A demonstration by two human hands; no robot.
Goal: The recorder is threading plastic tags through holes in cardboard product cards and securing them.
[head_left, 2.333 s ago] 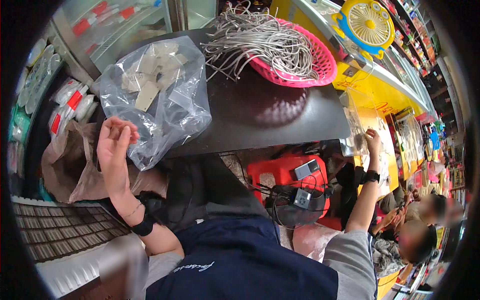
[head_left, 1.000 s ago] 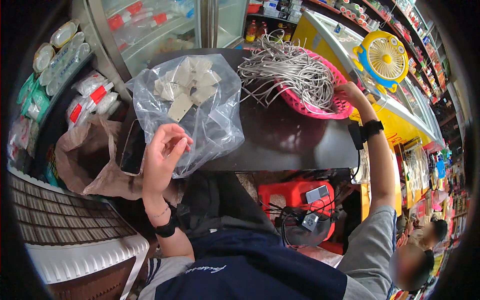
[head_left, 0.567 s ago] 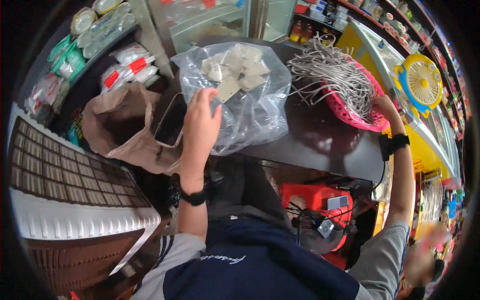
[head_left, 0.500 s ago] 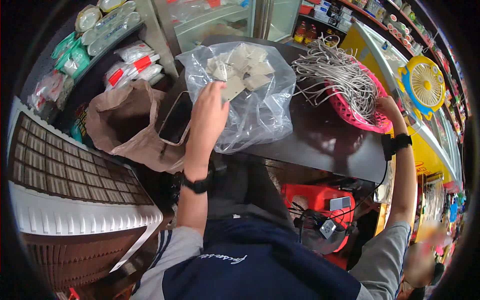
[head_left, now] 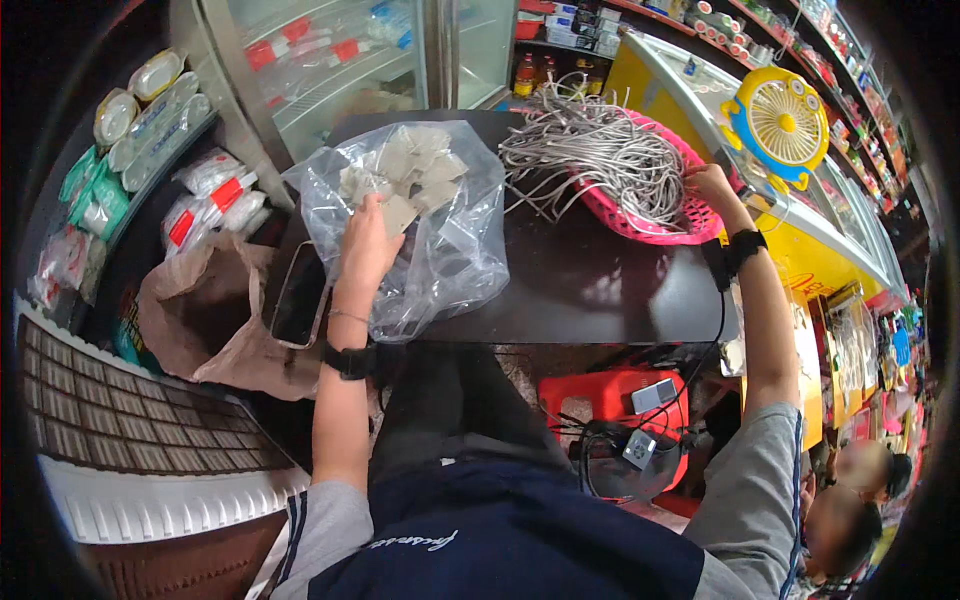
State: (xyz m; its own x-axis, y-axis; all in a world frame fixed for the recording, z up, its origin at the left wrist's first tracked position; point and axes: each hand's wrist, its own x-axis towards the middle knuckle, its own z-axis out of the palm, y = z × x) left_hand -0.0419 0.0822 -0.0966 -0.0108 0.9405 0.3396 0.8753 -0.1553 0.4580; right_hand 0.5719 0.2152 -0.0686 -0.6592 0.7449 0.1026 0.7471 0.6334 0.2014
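My left hand (head_left: 368, 247) reaches over the clear plastic bag (head_left: 455, 262), its thumb and fingers apart. It touches or hovers just over a flat grey piece (head_left: 400, 214) with small holes; the contact is hard to see. More thin grey pieces (head_left: 437, 168) lie heaped on the bag. On the right, my right hand (head_left: 712, 184) is closed on the edge of a pink plastic basket (head_left: 655, 236). A tangle of grey-white cords (head_left: 610, 160) fills this basket and spills over its left side onto the dark table (head_left: 570, 290).
Left of the table stands an open brown paper bag (head_left: 190, 320), with a dark phone-shaped object (head_left: 298, 295) beside it. A red stool (head_left: 600, 395) holding cables and small devices is below the table. A yellow-blue fan (head_left: 785, 128) stands right; a glass-door fridge (head_left: 340, 90) is behind.
My view has turned, so the table and its contents sit further left and a little lower. Both hands stay at the same places, the left by the grey pieces, the right at the basket.
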